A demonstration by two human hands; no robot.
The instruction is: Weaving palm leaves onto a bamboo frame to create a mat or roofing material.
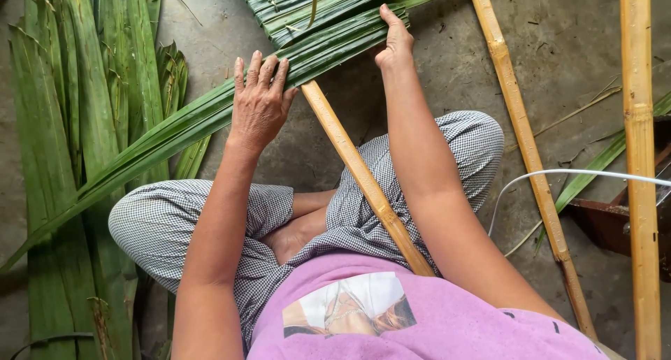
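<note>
Concrete floor (447, 73) fills the frame. Pile of long green leaves (77, 122) at left edge. Layered leaf panel (314, 10) at upper centre; one long leaf (168, 133) runs from it down to lower left. Three bamboo poles: one (363, 178) centre across the lap, one (531, 164) right of centre, one (639, 157) at right edge. Left hand (260, 98) flat, fingers spread, pressing the long leaf. Right hand (395, 42) grips the panel's lower edge.
</note>
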